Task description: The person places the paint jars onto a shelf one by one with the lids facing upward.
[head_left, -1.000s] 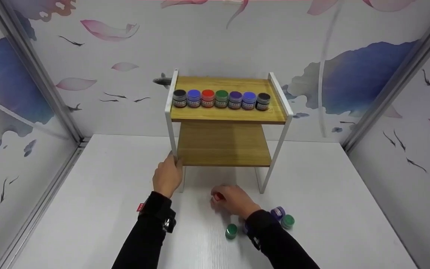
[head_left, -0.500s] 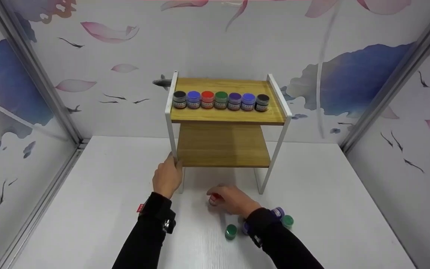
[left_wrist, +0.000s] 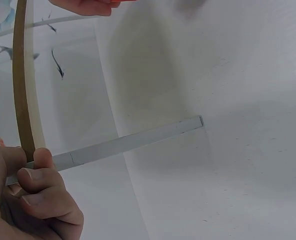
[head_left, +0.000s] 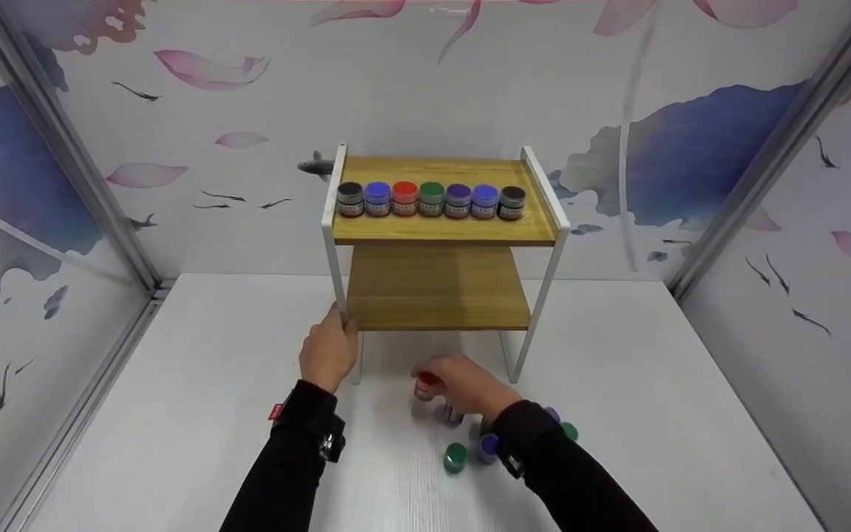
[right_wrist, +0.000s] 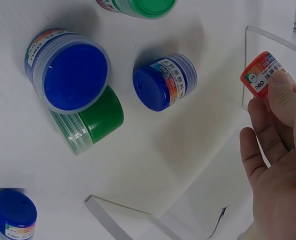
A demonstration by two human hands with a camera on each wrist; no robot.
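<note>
My left hand (head_left: 328,351) grips the left white leg of a two-tier wooden shelf, its fingers curled around the leg (left_wrist: 133,140) beside the lower board in the left wrist view. My right hand (head_left: 464,383) pinches a small red paint jar (right_wrist: 260,75) between thumb and fingers, in front of the shelf and below its lower board (head_left: 436,288). The jar's printed label faces the right wrist camera. Close below the right hand lies a blue-lidded paint jar (right_wrist: 163,82) on its side. Another blue-lidded jar (right_wrist: 75,77) overlaps a green-lidded jar (right_wrist: 102,115) in that view.
A row of several paint jars (head_left: 431,199) with black, blue, red, green and purple lids lines the upper board (head_left: 433,230). On the white table (head_left: 617,355) stands a green-lidded jar (head_left: 456,458); more jars lie partly behind the right sleeve. Patterned walls enclose the table.
My right hand has lifted slightly, and the red jar in it now shows more upright. The left hand keeps its grip on the leg. The head view has shifted a little.
</note>
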